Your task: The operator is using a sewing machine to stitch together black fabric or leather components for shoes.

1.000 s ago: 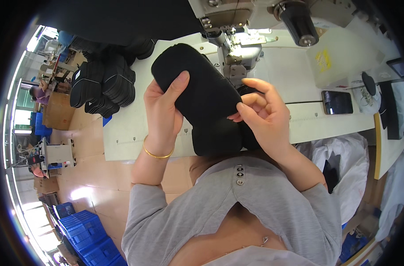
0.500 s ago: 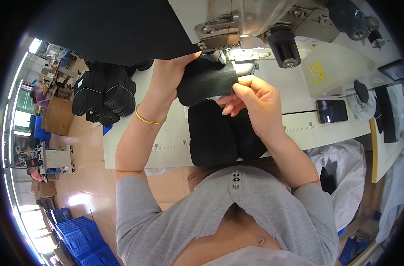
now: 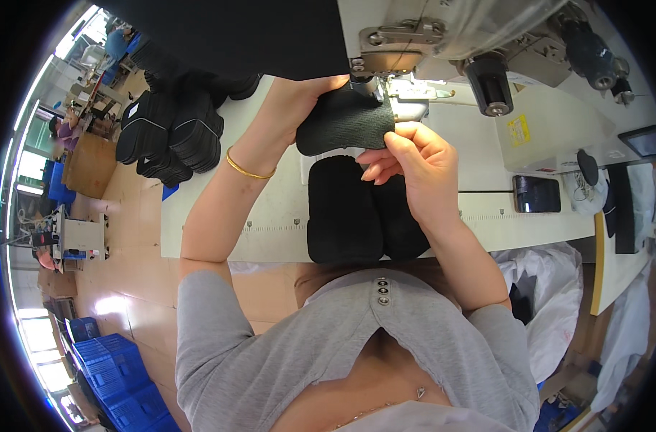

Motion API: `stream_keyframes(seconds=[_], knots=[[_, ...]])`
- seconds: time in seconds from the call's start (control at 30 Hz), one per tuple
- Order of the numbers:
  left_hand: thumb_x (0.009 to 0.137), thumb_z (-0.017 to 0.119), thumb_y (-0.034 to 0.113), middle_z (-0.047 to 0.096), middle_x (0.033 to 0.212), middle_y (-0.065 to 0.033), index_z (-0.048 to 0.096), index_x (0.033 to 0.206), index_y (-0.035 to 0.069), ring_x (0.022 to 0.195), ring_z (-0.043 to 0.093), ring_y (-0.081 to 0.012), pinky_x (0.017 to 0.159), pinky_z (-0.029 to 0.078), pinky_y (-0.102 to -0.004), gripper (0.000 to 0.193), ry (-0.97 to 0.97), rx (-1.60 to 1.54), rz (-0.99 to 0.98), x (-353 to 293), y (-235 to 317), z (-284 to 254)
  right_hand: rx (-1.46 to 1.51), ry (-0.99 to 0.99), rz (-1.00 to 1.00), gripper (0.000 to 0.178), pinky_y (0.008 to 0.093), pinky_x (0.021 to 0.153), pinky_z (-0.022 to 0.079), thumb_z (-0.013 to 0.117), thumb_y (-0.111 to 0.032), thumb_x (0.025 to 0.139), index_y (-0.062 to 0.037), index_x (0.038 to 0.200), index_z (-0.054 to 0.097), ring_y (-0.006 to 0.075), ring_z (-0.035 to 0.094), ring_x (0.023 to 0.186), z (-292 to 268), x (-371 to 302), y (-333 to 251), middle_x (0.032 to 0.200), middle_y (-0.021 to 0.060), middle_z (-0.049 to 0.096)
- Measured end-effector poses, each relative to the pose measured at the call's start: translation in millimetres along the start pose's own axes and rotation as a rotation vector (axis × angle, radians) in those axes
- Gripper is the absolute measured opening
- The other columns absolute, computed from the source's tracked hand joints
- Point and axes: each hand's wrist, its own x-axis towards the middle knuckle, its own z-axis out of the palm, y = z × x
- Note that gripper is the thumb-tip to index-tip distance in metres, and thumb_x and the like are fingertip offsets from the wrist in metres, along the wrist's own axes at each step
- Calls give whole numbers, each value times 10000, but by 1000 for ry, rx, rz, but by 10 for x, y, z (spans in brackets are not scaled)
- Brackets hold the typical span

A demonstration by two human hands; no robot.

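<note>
A rounded black fabric piece (image 3: 346,131) lies under the needle area of a sewing machine (image 3: 393,63). My right hand (image 3: 421,155) pinches its right edge between thumb and forefinger, the other fingers loosely curled below. My left hand (image 3: 306,90) is at the piece's upper left side; its fingers are mostly hidden behind the piece and a large black panel (image 3: 234,36). Nearer to me, two more black rounded pieces (image 3: 344,209) lie side by side at the table's front edge, partly under my right hand.
Tied stacks of black pieces (image 3: 166,133) stand on the left of the white table (image 3: 270,230). A phone (image 3: 537,194) lies at the right. White plastic bags (image 3: 551,288) hang below the right side. Blue crates (image 3: 119,374) stand on the floor at left.
The whole view has shifted slightly. The fabric piece has turned a little and sits closer in under the machine, with both hands still at it.
</note>
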Motion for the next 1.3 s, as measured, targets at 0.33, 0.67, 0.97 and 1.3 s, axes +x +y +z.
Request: stream_keyframes(seconds=[0.33,0.67,0.97,1.3], knots=[[857,700,72,660,894,-47,664,993,-33,818,624,-123,727,508,-259,175,76,194,162,-62,-36,-23,-9,26,6,155,252,582,538,532,-117,982,15,969,612,181,688,631,10,23,20,827,166,722],[668,693,-30,648,1131,-141,659,1093,-19,1003,627,-313,869,517,-392,426,-27,1072,1300,-584,-223,81,-166,45,-55,196,281,767,542,494,-89,974,47,1048,615,160,676,864,-4,-144,74,952,135,705],[725,699,-50,695,1020,-114,713,1002,-21,878,670,-276,741,577,-341,279,-56,1003,1333,-487,-222,160,255,-82,-16,395,278,1038,407,444,1,951,64,1339,477,130,523,1203,184,-248,100,1276,92,577],[664,672,-31,701,1036,-111,706,996,-11,917,686,-277,749,595,-337,334,-164,1039,1317,-446,-108,85,260,-92,-13,544,390,1152,347,406,46,941,62,1474,303,238,436,1353,296,-291,166,1428,171,460]])
